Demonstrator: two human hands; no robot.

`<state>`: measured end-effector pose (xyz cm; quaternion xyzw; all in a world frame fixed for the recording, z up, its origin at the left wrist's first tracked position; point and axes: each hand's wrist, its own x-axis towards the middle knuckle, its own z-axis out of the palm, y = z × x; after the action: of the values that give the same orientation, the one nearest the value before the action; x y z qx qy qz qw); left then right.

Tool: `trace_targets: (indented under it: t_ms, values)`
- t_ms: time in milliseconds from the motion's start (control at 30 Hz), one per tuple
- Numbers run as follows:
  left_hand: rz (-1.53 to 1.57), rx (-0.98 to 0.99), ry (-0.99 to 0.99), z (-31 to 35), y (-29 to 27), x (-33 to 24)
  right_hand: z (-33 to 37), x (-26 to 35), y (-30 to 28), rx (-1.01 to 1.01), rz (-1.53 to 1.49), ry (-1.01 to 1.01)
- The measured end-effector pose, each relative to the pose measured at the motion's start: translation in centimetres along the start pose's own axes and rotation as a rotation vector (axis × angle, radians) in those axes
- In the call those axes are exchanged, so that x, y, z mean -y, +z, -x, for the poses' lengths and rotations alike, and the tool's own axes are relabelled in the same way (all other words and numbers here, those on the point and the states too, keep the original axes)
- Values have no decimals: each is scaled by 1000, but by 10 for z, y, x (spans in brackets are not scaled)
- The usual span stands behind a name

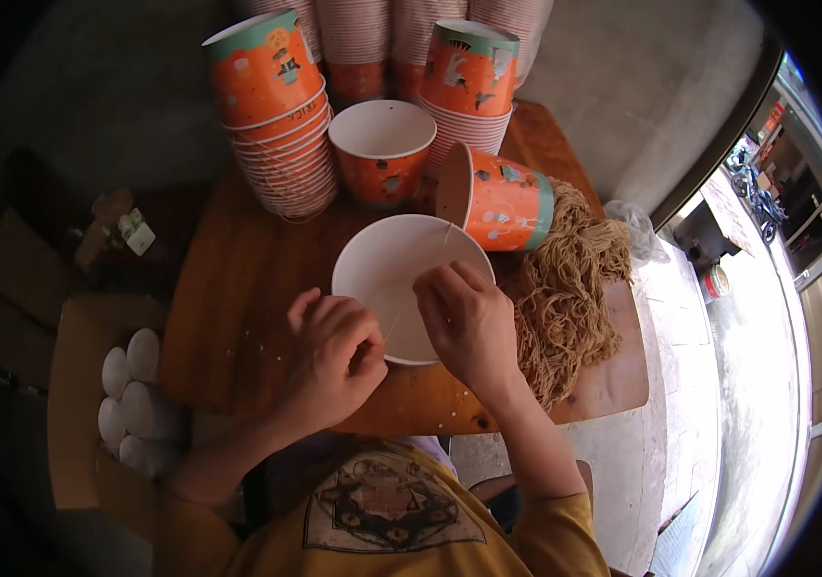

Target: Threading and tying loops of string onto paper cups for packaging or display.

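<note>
A white-lined paper bucket (358, 264) stands with its mouth toward me near the front of the wooden table. Over its near left rim my left hand (339, 356) is closed in a pinch, and a thin tan string (392, 332) runs from its fingertips across the opening. My right hand (468, 322) is also pinched closed, above the right side of the mouth; its fingertips are partly hidden, with a short bit of string showing at the rim just beyond. A heap of tan string (574, 298) lies to the right, and an orange bucket (507, 202) rests on its side against it.
Behind stands an upright orange bucket (382, 178), between a leaning bucket stack (281, 144) and another stack (468, 87). More wrapped stacks (358, 48) are at the back. A cardboard box (74, 404) of white rolls or cups sits left of the table (228, 317).
</note>
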<state>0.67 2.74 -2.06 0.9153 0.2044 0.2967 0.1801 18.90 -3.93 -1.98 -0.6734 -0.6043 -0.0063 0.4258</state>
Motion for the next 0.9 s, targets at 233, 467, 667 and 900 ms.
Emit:
trace_targets:
  t_ms: [233,467,667,900]
  values:
    - [42,-42,68,5,2,1,-2,-3,1,-28,-4,-47]
    - [-28,-13,249,6,1,17,-1,3,1,-27,-49,30]
    - [127,-40,258,7,10,26,0,-4,4,-72,-71,-82]
    - [100,27,436,-1,5,25,5,-1,-5,-75,-106,-42]
